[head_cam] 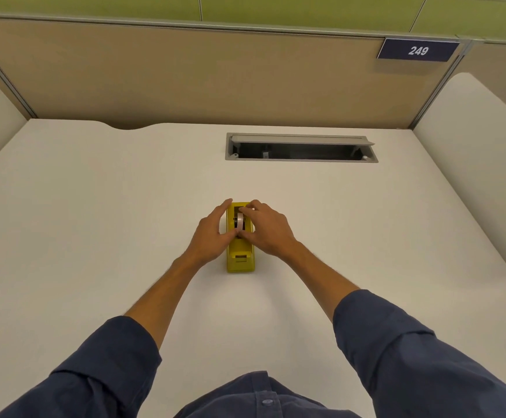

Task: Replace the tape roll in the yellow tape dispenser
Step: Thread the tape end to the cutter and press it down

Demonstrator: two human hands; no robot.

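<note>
Presently the right hand (268,229) pinches the tape roll (240,221) inside the yellow dispenser (239,260); the left hand (212,233), fingers curled, braces beside. Recommended: lift straight, keeping the base steadied.

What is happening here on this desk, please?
A person in a dark blue shirt works on a yellow plastic tape dispenser standing on the white desk. The left hand steadies the dispenser's side, while the right hand pinches the pale tape roll sitting in its well. Whether the roll is going in or coming out cannot be told.
</note>
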